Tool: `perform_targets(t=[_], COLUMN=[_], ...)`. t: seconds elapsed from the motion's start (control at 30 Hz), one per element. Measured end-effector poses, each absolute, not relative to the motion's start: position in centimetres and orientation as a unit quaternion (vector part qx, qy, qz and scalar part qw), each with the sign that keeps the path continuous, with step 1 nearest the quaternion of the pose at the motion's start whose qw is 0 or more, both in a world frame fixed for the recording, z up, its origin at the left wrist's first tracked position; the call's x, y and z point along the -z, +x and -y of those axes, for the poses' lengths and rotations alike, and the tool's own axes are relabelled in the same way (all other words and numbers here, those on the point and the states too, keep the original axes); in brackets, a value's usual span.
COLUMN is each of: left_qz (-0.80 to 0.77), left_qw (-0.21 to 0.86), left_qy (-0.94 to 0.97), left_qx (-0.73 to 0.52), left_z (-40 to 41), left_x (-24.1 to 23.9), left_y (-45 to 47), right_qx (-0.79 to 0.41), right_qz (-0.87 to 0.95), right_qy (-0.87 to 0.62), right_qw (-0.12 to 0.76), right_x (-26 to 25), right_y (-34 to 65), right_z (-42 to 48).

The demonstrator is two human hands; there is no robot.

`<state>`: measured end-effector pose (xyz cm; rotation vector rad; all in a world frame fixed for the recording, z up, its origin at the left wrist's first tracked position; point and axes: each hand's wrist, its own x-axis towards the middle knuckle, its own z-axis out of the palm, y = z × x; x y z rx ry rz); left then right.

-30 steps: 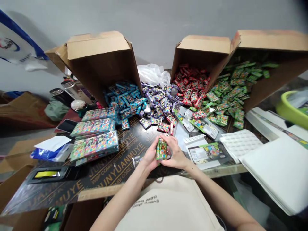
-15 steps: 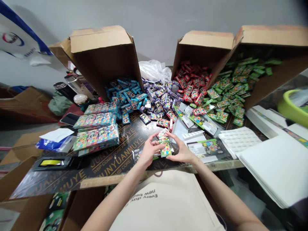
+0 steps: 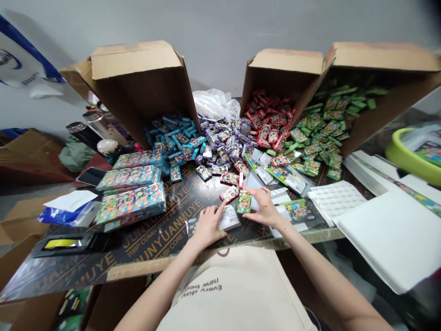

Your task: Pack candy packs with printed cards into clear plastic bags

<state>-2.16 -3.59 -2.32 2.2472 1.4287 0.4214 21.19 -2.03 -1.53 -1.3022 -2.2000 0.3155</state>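
Note:
My left hand (image 3: 206, 224) lies on the dark table (image 3: 155, 230) with its fingers spread over a clear sleeve with a white card (image 3: 227, 218); its forefinger points toward a red packet (image 3: 228, 194). My right hand (image 3: 263, 208) rests beside it, fingertips touching a green packet (image 3: 244, 201) that lies flat on the table. Neither hand grips anything. Behind them spread loose heaps of small packets: blue (image 3: 175, 140), purple (image 3: 223, 142), red (image 3: 270, 122) and green (image 3: 320, 133).
Three tipped cardboard boxes (image 3: 138, 87) stand at the back. Wrapped packet bundles (image 3: 131, 202) are stacked at left. White sheets (image 3: 392, 234) and sticker sheets (image 3: 336, 200) lie at right, beside a green basin (image 3: 409, 158). A tape dispenser (image 3: 69, 243) sits near the front left edge.
The packets held upright between both hands have been laid down on the table. Both hands moved forward and opened flat over them.

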Motion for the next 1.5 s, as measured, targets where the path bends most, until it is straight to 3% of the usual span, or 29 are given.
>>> perform_targets(t=[0.1, 0.33, 0.53, 0.83, 0.9, 1.03, 1.13, 1.2, 1.3, 1.4, 1.5], left_qz=[-0.498, -0.453, -0.508, -0.545, -0.524, -0.473, -0.484, -0.513, -0.537, -0.510, -0.489], left_qw=[0.209, 0.204, 0.175, 0.106, 0.063, -0.033, -0.043, 0.010, 0.241, 0.477, 0.577], left_qy=[0.825, 0.837, 0.781, 0.758, 0.766, 0.770, 0.742, 0.718, 0.674, 0.544, 0.380], left_qx=[-0.165, -0.231, -0.317, -0.342, -0.367, -0.428, -0.463, -0.470, -0.447, -0.465, -0.532], left_z=[4.3, 5.0, 4.4, 4.5, 4.8, 5.8, 6.5, 6.8, 6.7, 6.0, 5.1], left_x=[2.9, 3.0, 2.5, 1.9, 2.1, 2.7, 2.6, 1.7, -0.3, -1.4, -1.3], left_y=[-3.0, -4.5, -4.6, -3.5, -3.4, -3.1, -2.5, -2.0, -1.3, -0.5, 0.5], right_qx=[-0.146, -0.245, -0.155, -0.157, -0.155, -0.146, -0.292, -0.410, -0.513, -0.566, -0.556], right_qz=[0.839, 0.864, 0.809, 0.780, 0.772, 0.684, 0.630, 0.597, 0.537, 0.482, 0.385], right_qy=[-0.471, -0.368, -0.448, -0.485, -0.473, -0.462, -0.448, -0.436, -0.417, -0.411, -0.450], right_qw=[0.233, 0.242, 0.348, 0.363, 0.395, 0.545, 0.563, 0.535, 0.524, 0.528, 0.583], right_x=[1.9, 0.4, 1.0, 0.9, 1.0, 1.2, 0.7, -0.2, -1.8, -2.6, -2.0], right_y=[21.2, 20.1, 19.0, 16.8, 16.7, 16.2, 15.7, 15.5, 15.4, 14.4, 12.9], right_z=[2.8, 3.8, 3.7, 5.7, 6.4, 7.6, 7.8, 7.3, 5.8, 3.9, 2.4])
